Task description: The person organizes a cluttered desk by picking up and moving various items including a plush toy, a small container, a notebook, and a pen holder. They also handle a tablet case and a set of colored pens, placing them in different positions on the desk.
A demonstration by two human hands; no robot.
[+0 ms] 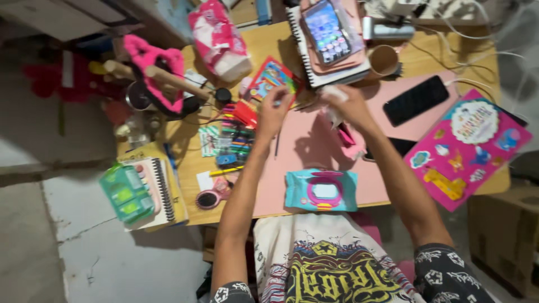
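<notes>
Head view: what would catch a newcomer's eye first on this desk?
Both hands meet over the pink desk mat: the left hand pinches a small item, too blurred to identify, and the right hand grips something white. At the right edge lies a bright pink sticker book; near the front edge sits a teal wipes pack.

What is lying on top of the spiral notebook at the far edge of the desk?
A smartphone with its screen lit lies on a pink case on the spiral notebook. The notebook's cover beneath them is mostly hidden.

Dim indoor light from above — motion blur throughout, edges bent by wide lens, corners dark.
</notes>
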